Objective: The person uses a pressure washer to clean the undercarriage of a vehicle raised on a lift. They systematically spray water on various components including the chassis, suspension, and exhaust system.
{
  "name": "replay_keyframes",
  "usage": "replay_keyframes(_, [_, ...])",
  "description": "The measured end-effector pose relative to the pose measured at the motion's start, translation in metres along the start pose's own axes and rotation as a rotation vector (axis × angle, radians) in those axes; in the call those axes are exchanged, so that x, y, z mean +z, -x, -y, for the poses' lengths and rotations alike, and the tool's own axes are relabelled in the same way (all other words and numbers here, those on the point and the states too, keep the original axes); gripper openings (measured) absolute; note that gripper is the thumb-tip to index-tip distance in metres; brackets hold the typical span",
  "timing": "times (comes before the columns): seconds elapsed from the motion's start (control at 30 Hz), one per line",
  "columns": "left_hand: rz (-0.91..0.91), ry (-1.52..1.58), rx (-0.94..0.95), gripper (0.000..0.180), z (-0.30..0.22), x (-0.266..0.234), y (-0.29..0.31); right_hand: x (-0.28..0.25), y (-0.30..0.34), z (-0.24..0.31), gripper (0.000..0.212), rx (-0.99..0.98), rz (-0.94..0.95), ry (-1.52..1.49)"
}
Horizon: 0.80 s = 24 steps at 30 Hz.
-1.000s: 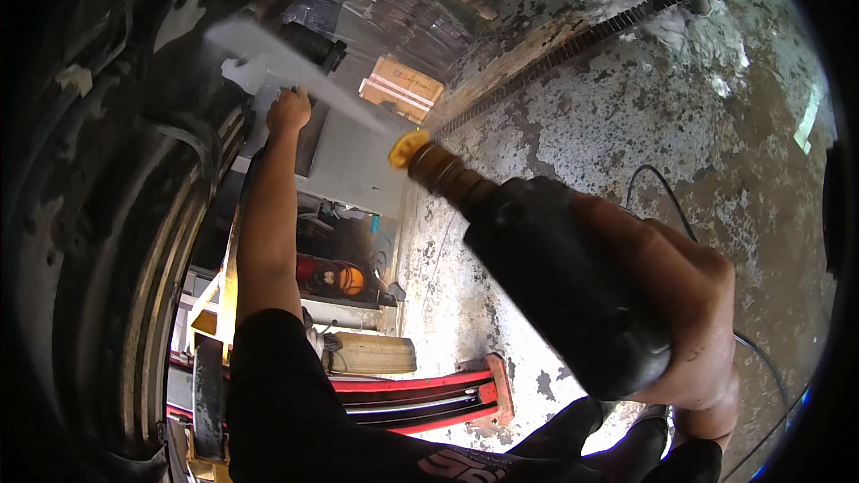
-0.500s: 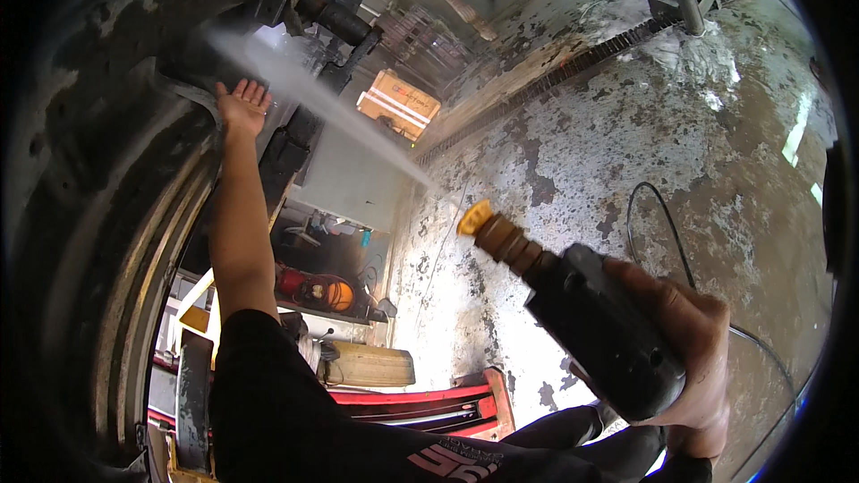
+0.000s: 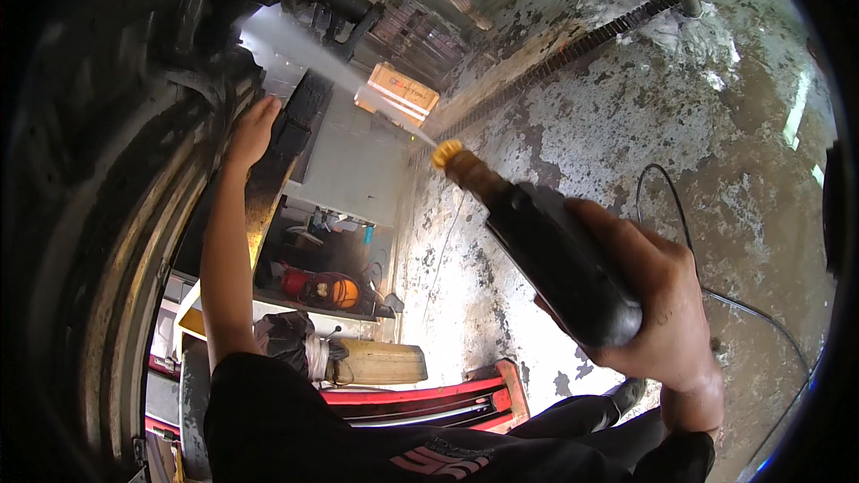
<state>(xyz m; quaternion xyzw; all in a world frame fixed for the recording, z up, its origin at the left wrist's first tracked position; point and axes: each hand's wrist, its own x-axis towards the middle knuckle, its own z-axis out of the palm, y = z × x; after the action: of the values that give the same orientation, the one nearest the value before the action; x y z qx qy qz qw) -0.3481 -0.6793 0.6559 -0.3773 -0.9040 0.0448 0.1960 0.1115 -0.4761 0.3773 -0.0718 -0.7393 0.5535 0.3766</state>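
Large dark muddy tyre (image 3: 98,215) fills left edge. Left hand (image 3: 253,130) flat, fingers spread, pressed on grimy wheel-arch edge just beside tyre, holding nothing. White water jet (image 3: 313,58) runs up-left onto underbody above that hand. Black spray gun with yellow nozzle (image 3: 537,241), long axis pointing up-left. Right hand (image 3: 658,304) clamped round gun's rear, lower right.

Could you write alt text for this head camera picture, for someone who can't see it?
A person's right hand grips a black spray wand with a yellow nozzle, shooting a water jet up at a vehicle's dirty underside. The left hand rests on that underside beside the wheel arch, above a wet, patchy concrete floor.
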Motion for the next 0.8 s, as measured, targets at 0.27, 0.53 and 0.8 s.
replay_keyframes(0.27, [0.092,-0.055,-0.172,0.072,0.034,-0.028,0.084,0.016,-0.032,0.009,0.059,-0.085,0.061,-0.005])
replay_keyframes(0.53, [0.002,-0.077,-0.199,0.078,0.089,-0.028,0.157,-0.015,-0.021,0.026,0.049,-0.059,0.085,0.049])
replay_keyframes(0.8, [-0.001,-0.472,-0.499,0.111,0.042,-0.004,0.174,-0.030,-0.058,0.053,0.037,-0.079,0.093,0.140])
